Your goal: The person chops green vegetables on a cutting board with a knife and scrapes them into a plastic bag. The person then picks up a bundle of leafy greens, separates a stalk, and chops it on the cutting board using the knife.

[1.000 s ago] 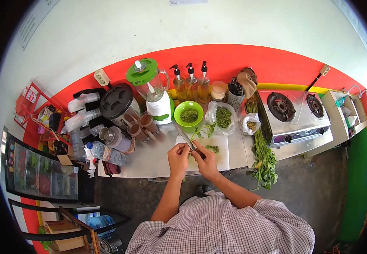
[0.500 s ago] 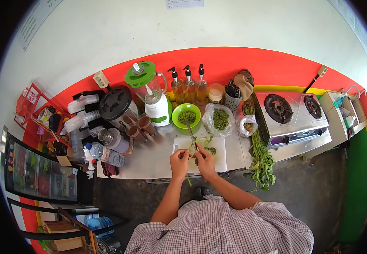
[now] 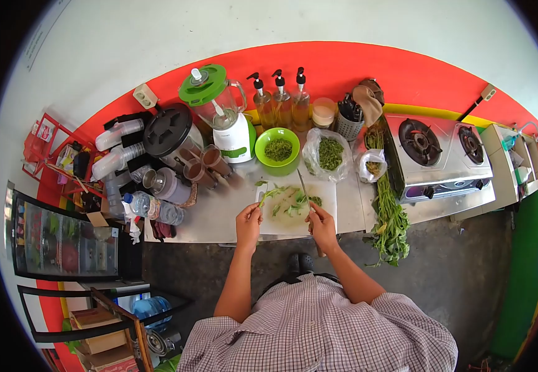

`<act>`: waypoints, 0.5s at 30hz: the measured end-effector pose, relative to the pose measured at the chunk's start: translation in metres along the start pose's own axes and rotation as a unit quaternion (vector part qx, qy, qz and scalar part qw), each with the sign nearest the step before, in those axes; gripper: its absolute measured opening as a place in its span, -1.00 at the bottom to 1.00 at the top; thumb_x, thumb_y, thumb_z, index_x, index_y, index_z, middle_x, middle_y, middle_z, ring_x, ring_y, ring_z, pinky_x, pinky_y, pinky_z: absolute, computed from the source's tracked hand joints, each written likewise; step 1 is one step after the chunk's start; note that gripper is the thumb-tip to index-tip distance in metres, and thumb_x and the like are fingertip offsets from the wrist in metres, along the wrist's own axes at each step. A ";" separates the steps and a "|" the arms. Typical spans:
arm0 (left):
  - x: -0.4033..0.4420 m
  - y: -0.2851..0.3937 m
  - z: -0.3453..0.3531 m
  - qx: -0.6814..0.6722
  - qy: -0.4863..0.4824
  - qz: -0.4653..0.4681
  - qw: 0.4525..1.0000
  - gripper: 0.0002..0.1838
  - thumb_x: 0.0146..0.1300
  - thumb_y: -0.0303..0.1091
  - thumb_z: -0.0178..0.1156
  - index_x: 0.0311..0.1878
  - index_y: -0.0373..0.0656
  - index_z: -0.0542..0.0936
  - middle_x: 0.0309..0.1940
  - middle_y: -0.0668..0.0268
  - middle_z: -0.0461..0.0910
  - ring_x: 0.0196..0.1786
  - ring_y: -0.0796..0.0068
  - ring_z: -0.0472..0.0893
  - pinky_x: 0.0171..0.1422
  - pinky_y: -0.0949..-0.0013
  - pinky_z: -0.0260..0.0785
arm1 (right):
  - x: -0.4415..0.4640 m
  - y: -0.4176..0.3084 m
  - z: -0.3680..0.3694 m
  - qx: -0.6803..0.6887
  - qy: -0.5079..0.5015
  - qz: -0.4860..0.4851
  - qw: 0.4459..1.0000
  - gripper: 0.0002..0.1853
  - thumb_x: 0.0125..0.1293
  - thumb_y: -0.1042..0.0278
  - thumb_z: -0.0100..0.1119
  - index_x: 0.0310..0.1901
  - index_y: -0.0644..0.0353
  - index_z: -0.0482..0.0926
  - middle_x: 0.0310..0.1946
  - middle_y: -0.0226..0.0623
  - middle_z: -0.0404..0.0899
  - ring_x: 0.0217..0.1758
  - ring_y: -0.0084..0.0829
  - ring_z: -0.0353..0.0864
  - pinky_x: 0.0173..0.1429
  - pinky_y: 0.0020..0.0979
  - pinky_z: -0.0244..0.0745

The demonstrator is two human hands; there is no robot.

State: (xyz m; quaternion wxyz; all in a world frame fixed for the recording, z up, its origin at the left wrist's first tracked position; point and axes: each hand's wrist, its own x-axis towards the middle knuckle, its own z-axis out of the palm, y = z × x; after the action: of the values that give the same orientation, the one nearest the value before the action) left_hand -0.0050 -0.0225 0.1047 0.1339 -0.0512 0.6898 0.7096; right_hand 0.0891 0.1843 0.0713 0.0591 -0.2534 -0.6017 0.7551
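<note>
My left hand [image 3: 248,227] is closed, its fingertips pinching a leafy green sprig [image 3: 272,193] over the left side of a white cutting board [image 3: 283,227]. In my right hand [image 3: 323,230] is a knife [image 3: 304,188], gripped by its handle, with the blade pointing away from me over the board's right half. Loose green leaves [image 3: 296,203] lie scattered on the board between my hands. Just behind the board stands a bright green bowl [image 3: 277,168] with chopped greens [image 3: 278,149] in it. A clear plastic bag [image 3: 311,156] of chopped greens sits to its right.
Left of the bowl stand a blender [image 3: 231,139] and brown cups [image 3: 199,172]. Pump bottles [image 3: 282,104] line the wall. On the right, a bunch of leafy stems [image 3: 391,220] hangs over the counter edge beside a gas stove [image 3: 441,177]. Water bottles [image 3: 171,214] lie at the left.
My hands have moved apart, the left one drawing the sprig leftward. The knife has pulled back from the bowl to over the board. The view has shifted slightly.
</note>
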 end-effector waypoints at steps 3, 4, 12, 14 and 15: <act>-0.008 0.014 0.003 0.036 -0.012 0.002 0.999 -0.74 0.50 -0.36 0.21 0.06 -0.35 0.69 -0.35 0.42 0.61 -0.35 0.67 0.48 -0.22 0.52 0.36 | -0.008 -0.020 -0.003 -0.050 -0.016 -0.017 0.998 -0.53 0.54 0.39 0.08 0.43 0.24 0.47 -0.37 -0.42 0.61 -0.52 -0.68 0.41 -0.44 -0.54 0.36; -0.010 0.018 0.005 0.051 -0.024 0.012 0.998 -0.75 0.50 -0.36 0.22 0.05 -0.35 0.70 -0.35 0.40 0.63 -0.36 0.67 0.49 -0.24 0.52 0.36 | -0.010 -0.025 -0.003 -0.051 -0.017 -0.017 0.998 -0.53 0.54 0.39 0.08 0.43 0.24 0.47 -0.37 -0.42 0.61 -0.52 -0.68 0.41 -0.44 -0.54 0.36; -0.025 0.031 0.017 0.151 -0.055 0.109 0.981 -0.79 0.43 -0.42 0.28 -0.03 -0.40 0.72 -0.29 0.24 0.73 -0.33 0.57 0.61 -0.17 0.44 0.47 | -0.032 -0.070 0.019 -0.206 -0.127 -0.154 0.958 -0.46 0.47 0.44 0.16 0.47 0.14 0.46 -0.40 -0.44 0.58 -0.46 -0.69 0.33 -0.32 -0.52 0.35; -0.029 0.035 0.020 0.178 -0.045 0.176 0.967 -0.80 0.39 -0.45 0.30 -0.05 -0.40 0.72 -0.27 0.17 0.74 -0.27 0.47 0.67 -0.10 0.37 0.51 | -0.029 -0.069 0.022 -0.204 -0.133 -0.145 0.959 -0.45 0.47 0.44 0.16 0.48 0.13 0.44 -0.40 -0.44 0.58 -0.46 -0.69 0.33 -0.31 -0.52 0.36; -0.029 0.035 0.021 0.178 -0.046 0.178 0.967 -0.80 0.39 -0.45 0.30 -0.05 -0.40 0.72 -0.27 0.17 0.74 -0.27 0.47 0.67 -0.10 0.37 0.51 | -0.028 -0.068 0.023 -0.203 -0.142 -0.133 0.960 -0.44 0.47 0.44 0.16 0.49 0.11 0.42 -0.40 -0.45 0.57 -0.46 -0.69 0.33 -0.31 -0.53 0.36</act>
State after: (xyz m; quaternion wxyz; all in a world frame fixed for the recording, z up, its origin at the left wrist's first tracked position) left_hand 0.0162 -0.0060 0.1473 0.0437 0.1302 0.7959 0.5896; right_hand 0.0880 0.1711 0.1478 0.0204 -0.0682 -0.7729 0.6306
